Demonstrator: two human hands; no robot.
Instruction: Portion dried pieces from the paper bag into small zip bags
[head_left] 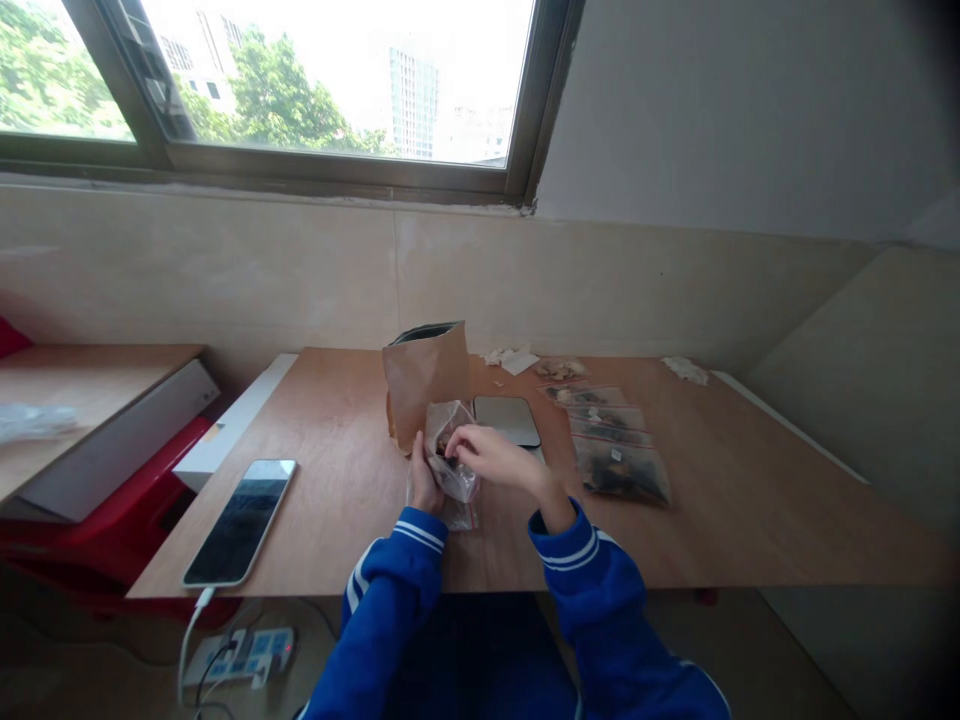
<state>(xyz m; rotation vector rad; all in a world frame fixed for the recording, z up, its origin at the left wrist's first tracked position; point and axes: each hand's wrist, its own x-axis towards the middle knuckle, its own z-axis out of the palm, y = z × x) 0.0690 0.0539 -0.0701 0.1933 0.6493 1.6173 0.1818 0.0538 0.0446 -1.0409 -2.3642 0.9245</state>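
Note:
My left hand (pixel 424 478) is wrapped round the side of a clear plastic bag (pixel 459 484), holding it up near the middle of the table. Small dark brown pieces (pixel 442 449) show inside the bag's mouth. My right hand (pixel 487 452) reaches in from the right, its fingers bent together at the opening; what they pinch is too small to name. Just behind the bag stands an open brown paper pouch (pixel 429 378) with a dark lining. A flat, pale square device with a dark rim (pixel 507 418) lies beyond my right hand.
Several zip bags with dark contents (pixel 624 470) overlap at the right. Behind them lie a bag of pale pieces (pixel 561 370) and crumpled white paper (pixel 685 370). A phone on a cable (pixel 241 522) rests near the left edge. A power strip (pixel 247 655) is on the floor.

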